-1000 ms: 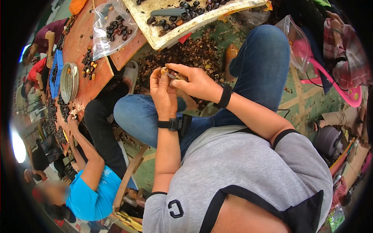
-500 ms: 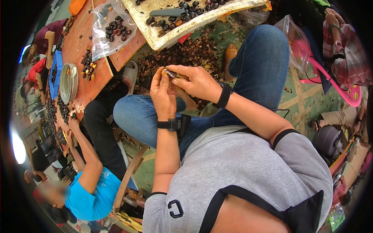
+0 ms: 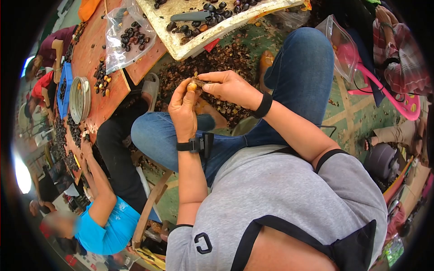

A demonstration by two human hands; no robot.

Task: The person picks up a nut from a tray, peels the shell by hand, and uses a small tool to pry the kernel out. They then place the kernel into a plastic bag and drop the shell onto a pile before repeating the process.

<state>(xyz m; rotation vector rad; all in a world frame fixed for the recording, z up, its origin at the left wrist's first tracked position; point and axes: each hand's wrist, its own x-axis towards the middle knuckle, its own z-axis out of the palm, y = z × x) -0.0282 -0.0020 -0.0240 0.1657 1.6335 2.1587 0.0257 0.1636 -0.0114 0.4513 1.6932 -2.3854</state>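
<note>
My left hand (image 3: 184, 106) pinches a yellowish peeled seed (image 3: 192, 86) between thumb and fingertips, above the littered floor between my knees. My right hand (image 3: 233, 88) meets it from the right, thumb and forefinger closed at the seed's side. A small thin brownish piece shows at those fingertips; whether it is a blade or skin, I cannot tell. Beyond the hands, a white foam box lid (image 3: 156, 28) bears several dark brown seeds (image 3: 218, 17) and a grey flat tool (image 3: 191, 16).
Brown peelings (image 3: 226, 61) cover the floor. At left, a wooden board (image 3: 86, 49) bears a clear bag of seeds (image 3: 131, 38), a metal round pan (image 3: 80, 100) and a blue tray (image 3: 64, 92). A co-worker in a blue shirt (image 3: 108, 228) sits nearby. A pink stool (image 3: 384, 90) stands right.
Both hands have shifted slightly, the left one tilting. More of the seed's yellow surface shows now, and the dark shiny piece between the fingertips has turned. The co-worker's arms have moved slightly.
</note>
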